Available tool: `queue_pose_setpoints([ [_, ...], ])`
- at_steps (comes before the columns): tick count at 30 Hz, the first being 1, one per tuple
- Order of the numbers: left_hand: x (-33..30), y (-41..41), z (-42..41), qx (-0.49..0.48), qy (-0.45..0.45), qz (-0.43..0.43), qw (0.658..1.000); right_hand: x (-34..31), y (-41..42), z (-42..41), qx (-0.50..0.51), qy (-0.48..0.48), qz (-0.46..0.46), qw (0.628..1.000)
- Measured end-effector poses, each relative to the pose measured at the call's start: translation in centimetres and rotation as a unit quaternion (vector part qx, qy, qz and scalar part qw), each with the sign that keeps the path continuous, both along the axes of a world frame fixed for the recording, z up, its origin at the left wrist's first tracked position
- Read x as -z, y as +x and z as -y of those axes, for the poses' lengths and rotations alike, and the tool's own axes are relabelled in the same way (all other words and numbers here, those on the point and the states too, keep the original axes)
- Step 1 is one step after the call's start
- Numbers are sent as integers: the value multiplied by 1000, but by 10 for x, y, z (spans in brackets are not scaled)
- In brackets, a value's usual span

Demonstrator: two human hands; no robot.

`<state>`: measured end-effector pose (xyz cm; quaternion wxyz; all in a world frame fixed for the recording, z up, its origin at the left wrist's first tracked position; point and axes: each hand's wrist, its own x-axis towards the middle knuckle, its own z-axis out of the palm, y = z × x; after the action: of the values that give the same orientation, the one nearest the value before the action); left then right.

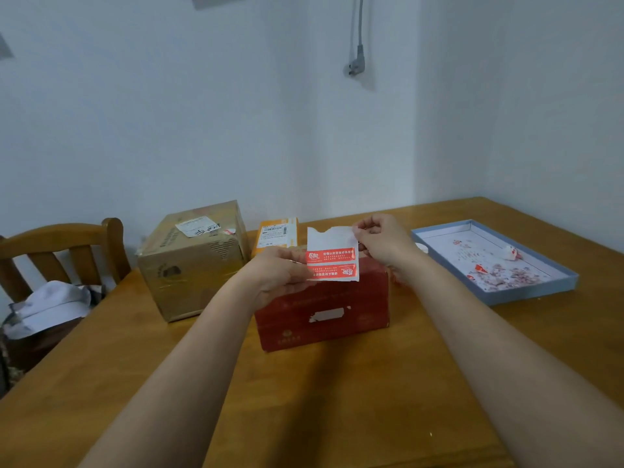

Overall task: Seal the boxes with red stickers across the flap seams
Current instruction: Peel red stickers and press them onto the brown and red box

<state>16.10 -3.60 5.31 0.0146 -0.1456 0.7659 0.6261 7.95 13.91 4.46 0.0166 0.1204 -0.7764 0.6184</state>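
While both hands hold the sticker sheet (332, 255) up over the red box (324, 312), the head view shows no sticker peeled free yet. The left hand (278, 275) pinches the sheet's lower left edge, thumb on its face. The right hand (380, 238) has its fingers curled, pinching the upper right corner, where the backing is bare white and torn along the top.

Two red stickers (331, 256) remain on the sheet, one above the other, long axes running side to side between the hands. The box lies directly below and just beyond the hands, its long axis also side to side. Its top and flap seam are hidden behind the sheet and hands, so which way the seam runs cannot be told. My guess is the right hand, at the free corner, will do the peeling.

White Chinese print runs along each sticker, the lower one upside down, too small to read. The box front bears a torn white patch and faint gold print, unreadable.

Left of the left hand sits a brown box (194, 261) with a white shipping label; beyond it is a yellow box (277, 233), also labelled. Right of the right hand lies a blue tray (526, 295) of red-and-white scraps.
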Motion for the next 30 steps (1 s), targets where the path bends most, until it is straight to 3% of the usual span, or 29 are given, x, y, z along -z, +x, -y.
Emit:
queue_pose_setpoints([
  [3, 5, -8, 5, -37, 24, -24, 999, 4, -5, 6, 40, 26, -32, 998],
  [6, 9, -14, 7, -80, 23, -36, 996, 4, -1, 12, 110, 71, -161, 978],
  [9, 10, -15, 5, -105, 28, -41, 993, -1, 5, 19, 58, 84, -242, 965],
  [13, 7, -14, -1, -102, 64, -47, 992, 0, 10, 32, -43, 144, -231, 961],
  [30, 6, -13, -9, -58, 174, -49, 982, 7, 11, 31, -49, 85, -209, 973],
])
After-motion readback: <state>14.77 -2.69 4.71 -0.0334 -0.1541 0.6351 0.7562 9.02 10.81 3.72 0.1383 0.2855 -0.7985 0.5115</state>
